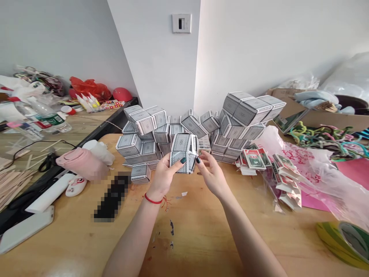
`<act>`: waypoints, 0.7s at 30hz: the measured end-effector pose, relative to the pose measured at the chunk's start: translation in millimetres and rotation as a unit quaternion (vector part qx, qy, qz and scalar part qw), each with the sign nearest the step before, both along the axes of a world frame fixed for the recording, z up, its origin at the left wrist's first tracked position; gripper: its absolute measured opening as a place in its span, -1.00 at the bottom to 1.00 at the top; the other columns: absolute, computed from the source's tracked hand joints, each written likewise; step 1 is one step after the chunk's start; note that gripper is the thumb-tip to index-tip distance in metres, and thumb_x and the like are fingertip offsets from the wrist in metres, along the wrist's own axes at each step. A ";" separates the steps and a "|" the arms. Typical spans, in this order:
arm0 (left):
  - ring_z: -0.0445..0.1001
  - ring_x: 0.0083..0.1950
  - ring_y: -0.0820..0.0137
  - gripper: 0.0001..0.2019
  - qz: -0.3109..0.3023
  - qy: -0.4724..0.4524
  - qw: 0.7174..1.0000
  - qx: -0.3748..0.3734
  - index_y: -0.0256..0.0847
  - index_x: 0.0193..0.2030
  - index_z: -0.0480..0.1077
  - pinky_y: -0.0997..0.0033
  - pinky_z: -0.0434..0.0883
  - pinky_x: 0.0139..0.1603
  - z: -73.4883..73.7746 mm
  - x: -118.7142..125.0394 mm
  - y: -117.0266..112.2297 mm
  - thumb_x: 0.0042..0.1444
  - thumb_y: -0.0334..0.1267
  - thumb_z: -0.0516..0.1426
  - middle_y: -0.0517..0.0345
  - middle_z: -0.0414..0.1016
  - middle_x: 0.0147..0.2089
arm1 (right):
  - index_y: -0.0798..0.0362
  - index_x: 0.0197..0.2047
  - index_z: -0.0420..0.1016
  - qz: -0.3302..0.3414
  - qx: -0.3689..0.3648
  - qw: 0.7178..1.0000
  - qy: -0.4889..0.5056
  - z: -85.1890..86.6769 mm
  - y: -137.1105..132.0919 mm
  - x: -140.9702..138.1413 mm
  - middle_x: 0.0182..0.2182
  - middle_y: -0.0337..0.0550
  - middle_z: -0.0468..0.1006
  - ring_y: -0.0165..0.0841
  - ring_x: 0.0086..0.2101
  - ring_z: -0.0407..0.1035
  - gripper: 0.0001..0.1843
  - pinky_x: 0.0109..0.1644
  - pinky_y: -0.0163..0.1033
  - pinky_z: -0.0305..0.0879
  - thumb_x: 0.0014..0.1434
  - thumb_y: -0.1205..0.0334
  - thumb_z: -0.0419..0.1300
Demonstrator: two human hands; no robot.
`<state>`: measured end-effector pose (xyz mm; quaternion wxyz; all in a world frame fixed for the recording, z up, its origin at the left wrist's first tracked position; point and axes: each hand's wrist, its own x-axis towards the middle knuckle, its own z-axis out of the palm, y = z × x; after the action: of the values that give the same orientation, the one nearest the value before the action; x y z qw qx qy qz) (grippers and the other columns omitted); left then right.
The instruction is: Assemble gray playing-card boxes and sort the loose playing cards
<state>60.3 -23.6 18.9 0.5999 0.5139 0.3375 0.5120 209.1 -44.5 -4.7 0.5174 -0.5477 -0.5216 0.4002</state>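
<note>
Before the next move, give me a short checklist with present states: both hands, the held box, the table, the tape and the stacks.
1. Left hand gripping the patterned box: ok.
2. Right hand beside the box's right edge: ok.
3. Right hand pressing firmly there: cannot tell.
4. Table free of scraps: not ok; paper bits lie between the forearms.
5. Tape roll clear of the right arm: ok; it lies apart, at the far right.
6. Stacked boxes steady: cannot tell; several sit at a tilt.

And on your left, clear bottles lie near a red bag, pink roll closer in; out right, colourful fuzzy stems tangle before a cardboard box; straight ahead, a wall plate!
</note>
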 end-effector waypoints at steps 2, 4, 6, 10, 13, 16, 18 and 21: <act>0.38 -0.10 0.29 -0.70 -0.004 0.004 1.000 0.009 -0.26 -0.15 0.37 0.29 0.28 -0.05 0.1 1.5 -1.2 -0.07 -0.25 0.16 0.04 0.45 -0.12 | -0.05 0.15 0.05 0.054 -0.056 0.994 0.072 2.6 -0.2 -0.4 -0.16 -0.06 0.39 -0.27 -0.22 0.35 -0.36 -0.29 -0.14 0.41 0.03 -0.06 0.06; 0.38 -0.10 0.29 -0.69 -0.015 0.007 1.000 0.007 -0.26 -0.13 0.36 0.29 0.29 -0.07 -0.4 2.5 -2.1 -0.06 -0.26 0.15 0.03 0.44 -0.11 | -0.07 0.18 -0.03 0.084 -0.075 0.984 0.137 5.4 -0.4 0.0 -0.23 -0.11 0.44 -0.30 -0.25 0.37 -0.30 -0.28 -0.16 0.40 0.01 -0.03 0.11; 0.39 -0.13 0.30 -0.70 -0.026 0.006 1.000 -0.003 -0.26 -0.14 0.35 0.31 0.31 -0.11 -1.5 3.0 -2.4 -0.06 -0.26 0.15 0.04 0.45 -0.13 | -0.06 0.19 -0.04 0.093 -0.064 0.978 0.175 7.0 0.0 1.2 -0.26 -0.13 0.47 -0.31 -0.25 0.38 -0.26 -0.22 -0.15 0.38 -0.02 0.02 0.16; 0.40 -0.15 0.30 -0.72 -0.028 0.009 0.999 -0.026 -0.29 -0.22 0.37 0.34 0.31 -0.15 -4.2 2.1 -0.7 -0.11 -0.27 0.19 0.03 0.46 -0.16 | -0.03 0.17 0.04 0.084 -0.033 0.977 0.194 6.7 1.7 4.1 -0.29 -0.13 0.50 -0.31 -0.26 0.39 -0.27 -0.14 -0.11 0.32 -0.05 0.08 0.20; 0.40 -0.14 0.29 -0.70 -0.021 -0.006 0.999 -0.036 -0.29 -0.22 0.38 0.31 0.30 -0.12 -4.8 0.3 1.5 -0.15 -0.28 0.21 0.03 0.47 -0.17 | -0.03 0.18 0.02 0.084 -0.030 0.977 0.192 7.7 1.6 6.3 -0.31 -0.15 0.51 -0.31 -0.27 0.39 -0.27 -0.13 -0.11 0.30 -0.04 0.08 0.20; 0.41 -0.13 0.28 -0.69 -0.035 -0.021 0.998 -0.055 -0.30 -0.19 0.37 0.29 0.30 -0.11 -3.4 -2.9 2.7 -0.15 -0.30 0.21 0.02 0.47 -0.16 | -0.02 0.18 0.03 0.100 -0.043 0.976 0.188 10.4 0.5 8.8 -0.34 -0.17 0.51 -0.33 -0.29 0.39 -0.26 -0.15 -0.13 0.29 -0.04 0.07 0.20; 0.41 -0.12 0.27 -0.68 -0.053 -0.031 0.996 -0.072 -0.29 -0.18 0.36 0.29 0.32 -0.12 -1.8 -5.5 2.8 -0.15 -0.33 0.21 0.02 0.47 -0.16 | -0.02 0.17 0.06 0.115 -0.052 0.973 0.196 12.0 -0.1 10.3 -0.34 -0.18 0.51 -0.34 -0.29 0.38 -0.27 -0.16 -0.15 0.29 -0.05 0.07 0.21; 0.41 -0.12 0.26 -0.65 -0.080 -0.051 0.990 -0.100 -0.28 -0.15 0.34 0.30 0.35 -0.16 0.8 -9.5 2.6 -0.15 -0.39 0.20 0.03 0.47 -0.15 | -0.04 0.16 0.08 0.142 -0.058 0.962 0.227 13.1 -0.5 11.0 -0.30 -0.17 0.51 -0.34 -0.27 0.38 -0.30 -0.14 -0.15 0.29 -0.04 0.08 0.21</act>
<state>50.8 -21.0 19.7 0.7038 0.4497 0.3138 0.4517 220.1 -45.0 8.4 0.5273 -0.3918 -0.4390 0.6129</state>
